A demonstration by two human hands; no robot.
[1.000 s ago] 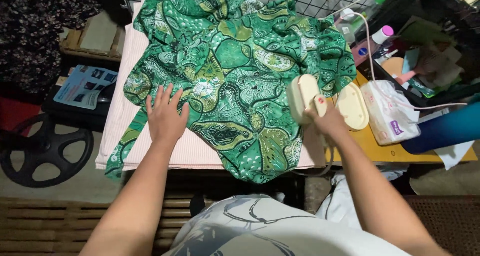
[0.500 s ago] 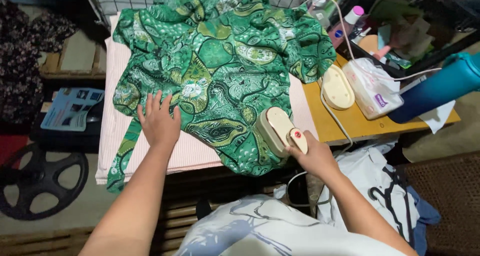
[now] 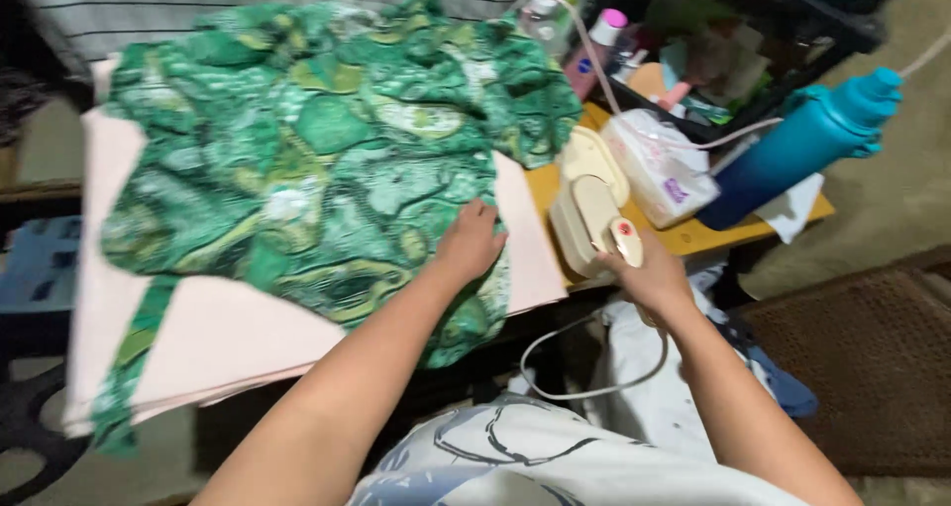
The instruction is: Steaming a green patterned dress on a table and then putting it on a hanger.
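A green patterned garment (image 3: 297, 159) lies spread over a pale pink pad (image 3: 228, 328). My left hand (image 3: 472, 241) rests on the garment's right edge, fingers bent on the cloth. My right hand (image 3: 649, 278) grips the handle of a small cream iron (image 3: 592, 214) with a red button. The iron is off the garment, at the near edge of the yellow side table (image 3: 693, 237), next to its cream base (image 3: 592, 154). Its white cord (image 3: 584, 377) loops down below my right hand.
On the side table stand a white wipes pack (image 3: 662, 164) and a blue bottle (image 3: 792, 148). Behind them a dark bin (image 3: 733, 60) holds bottles and clutter. A brown mat (image 3: 872, 367) covers the floor at right.
The iron has moved right, off the garment to the side table. My left hand has shifted from the garment's left side to its right edge. The camera view swung right and blurred.
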